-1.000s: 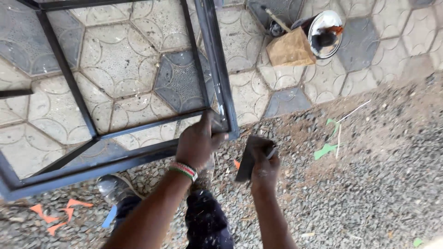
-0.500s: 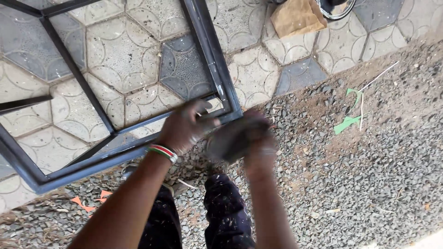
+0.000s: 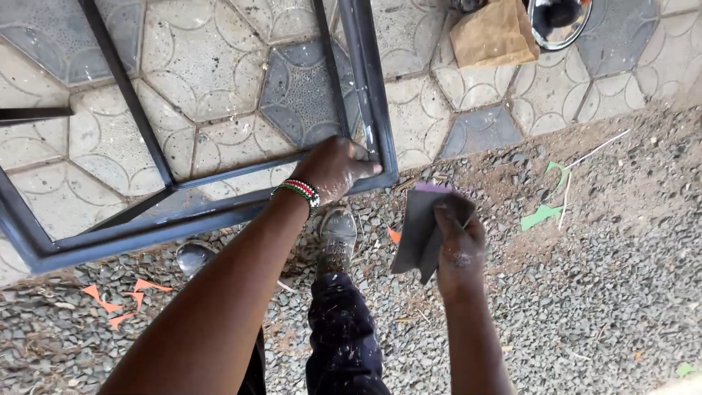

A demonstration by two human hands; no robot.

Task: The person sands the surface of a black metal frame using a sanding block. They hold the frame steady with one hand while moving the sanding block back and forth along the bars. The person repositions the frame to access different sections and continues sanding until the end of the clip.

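The left hand (image 3: pixel 333 168) gripped the corner of the dark metal frame (image 3: pixel 369 95); the right hand (image 3: pixel 457 241) held a folded sandpaper sheet (image 3: pixel 417 230) above gravel (image 3: pixel 607 292).

The single head camera looks steeply down, close over both forearms, at paving (image 3: pixel 212 66) and gravel (image 3: pixel 607 292).

We count two hands, the left hand (image 3: pixel 333 167) and right hand (image 3: pixel 459 238), one dark metal frame (image 3: pixel 373 110), one grey sanding sheet (image 3: pixel 418 230), one brown paper bag (image 3: pixel 491 33), one round metal bowl (image 3: pixel 559 20) and two shoes (image 3: pixel 338 235).
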